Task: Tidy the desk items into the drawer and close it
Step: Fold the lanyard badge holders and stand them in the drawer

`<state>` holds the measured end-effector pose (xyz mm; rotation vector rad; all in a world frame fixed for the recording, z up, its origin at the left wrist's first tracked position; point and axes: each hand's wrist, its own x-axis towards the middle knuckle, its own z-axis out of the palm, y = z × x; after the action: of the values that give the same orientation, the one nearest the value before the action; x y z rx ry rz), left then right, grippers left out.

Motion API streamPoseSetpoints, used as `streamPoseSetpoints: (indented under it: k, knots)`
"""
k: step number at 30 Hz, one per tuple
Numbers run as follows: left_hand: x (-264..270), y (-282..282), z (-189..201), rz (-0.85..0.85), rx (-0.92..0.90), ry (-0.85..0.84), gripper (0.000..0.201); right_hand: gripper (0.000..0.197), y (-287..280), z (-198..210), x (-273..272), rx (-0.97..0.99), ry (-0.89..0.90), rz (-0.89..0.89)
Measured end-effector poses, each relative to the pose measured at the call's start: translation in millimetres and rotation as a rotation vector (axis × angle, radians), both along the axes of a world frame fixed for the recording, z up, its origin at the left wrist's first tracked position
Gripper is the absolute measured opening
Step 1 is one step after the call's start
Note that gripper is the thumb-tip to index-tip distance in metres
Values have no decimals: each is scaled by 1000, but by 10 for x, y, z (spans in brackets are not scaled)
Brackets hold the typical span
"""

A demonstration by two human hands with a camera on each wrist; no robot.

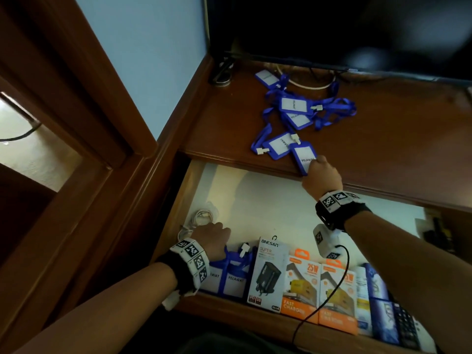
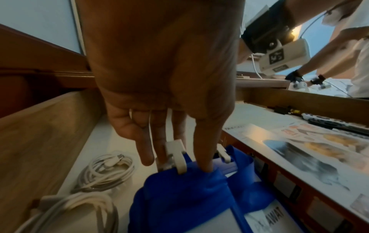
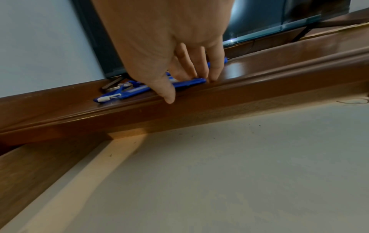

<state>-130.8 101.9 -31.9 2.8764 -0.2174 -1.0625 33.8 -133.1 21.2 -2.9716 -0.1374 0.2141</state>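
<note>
The nearest badge holder (image 1: 304, 159), a blue sleeve with a white card, lies at the very front edge of the desk (image 1: 383, 149), just above the open drawer (image 1: 268, 200). The right hand (image 1: 322, 175) has its fingers laid on top of it and its thumb hanging over the desk lip, so it presses more than it grips. The neat way on, I judge, is to slide the holder toward the lip until the thumb can close beneath it, then lift slowly, since its lanyard may be tangled with the other badge holders (image 1: 293, 108) heaped farther back on the desk. The left hand (image 1: 213, 236) is down in the drawer's left front corner, fingers extended and tucked among the badge holders in the drawer (image 2: 185, 197), beside coiled white cables (image 2: 103, 170); it seems to be steadying them upright, which leaves a slot for the incoming one. Charger boxes (image 1: 301, 282) fill the front row alongside.
</note>
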Motion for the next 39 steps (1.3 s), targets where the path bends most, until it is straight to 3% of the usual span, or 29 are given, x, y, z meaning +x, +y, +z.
streamPoseSetpoints:
  k: [3, 6, 11, 14, 21, 24, 29, 39]
  knots:
    - [122, 52, 45, 109, -92, -34, 43, 30, -15, 52, -43, 137, 11, -74]
    - [333, 97, 146, 191, -176, -172, 43, 22, -18, 107, -121, 313, -26, -168]
    - [683, -60, 324, 254, -335, -363, 41, 10, -60, 282, -378, 716, -37, -385]
    - [838, -289, 359, 218, -391, -431, 51, 7, -129, 451, -572, 902, 6, -441]
    - [1381, -607, 331, 50, -203, -435, 86, 3, -472, 783, -859, 1072, -2, -518]
    - [1530, -624, 235, 48, -112, -358, 92, 5, -664, 921, -944, 1166, -43, -565]
    - [1511, -669, 44, 35, 47, -389, 114, 15, -1000, 1190, -1102, 1341, -168, -638]
    - [1586, -796, 116, 72, 104, -310, 114, 7, -1485, 1386, -1337, 1577, -368, -665]
